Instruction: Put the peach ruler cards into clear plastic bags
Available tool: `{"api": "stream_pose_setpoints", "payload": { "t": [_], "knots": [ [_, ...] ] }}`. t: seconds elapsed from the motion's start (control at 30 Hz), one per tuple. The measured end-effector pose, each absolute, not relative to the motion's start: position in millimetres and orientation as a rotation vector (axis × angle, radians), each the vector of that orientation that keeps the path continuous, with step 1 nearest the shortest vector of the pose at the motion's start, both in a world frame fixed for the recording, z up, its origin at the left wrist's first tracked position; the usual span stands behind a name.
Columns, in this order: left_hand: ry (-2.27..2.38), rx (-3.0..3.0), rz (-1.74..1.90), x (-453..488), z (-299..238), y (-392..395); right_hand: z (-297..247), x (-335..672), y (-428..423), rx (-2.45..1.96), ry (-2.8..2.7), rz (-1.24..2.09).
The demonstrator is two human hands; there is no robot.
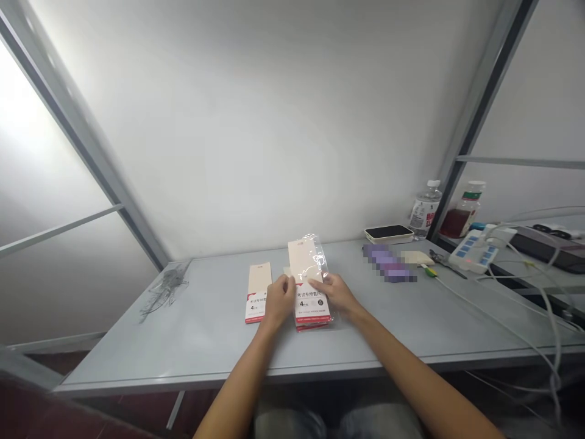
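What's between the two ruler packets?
In the head view, your left hand and a beige piece lie between the left packet and right packet.

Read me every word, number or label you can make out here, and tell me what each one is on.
"考试专用套尺" and "4件套": on the clear-wrapped pack under the right hand.
"考试专用" and "4": on the matching pack beside the left hand; the rest is hidden or too small.
Too small or blurred to read: the water bottle label, the jar label.
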State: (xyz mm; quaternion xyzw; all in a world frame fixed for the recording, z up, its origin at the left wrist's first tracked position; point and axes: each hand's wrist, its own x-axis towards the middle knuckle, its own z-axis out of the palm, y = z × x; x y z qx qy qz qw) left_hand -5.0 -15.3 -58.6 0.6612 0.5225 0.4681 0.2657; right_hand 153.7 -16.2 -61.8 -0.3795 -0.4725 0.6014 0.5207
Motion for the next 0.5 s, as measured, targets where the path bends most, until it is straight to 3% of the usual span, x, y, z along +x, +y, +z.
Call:
{"api": "stream_pose_setpoints", "payload": {
  "t": [0.5],
  "knots": [
    [1.333, 1.915, 1.198, -2.1, -58.1, -19.5, -62.2, 151.3, -18.9, -0.978, -1.206, 1.438]
  ]
}}
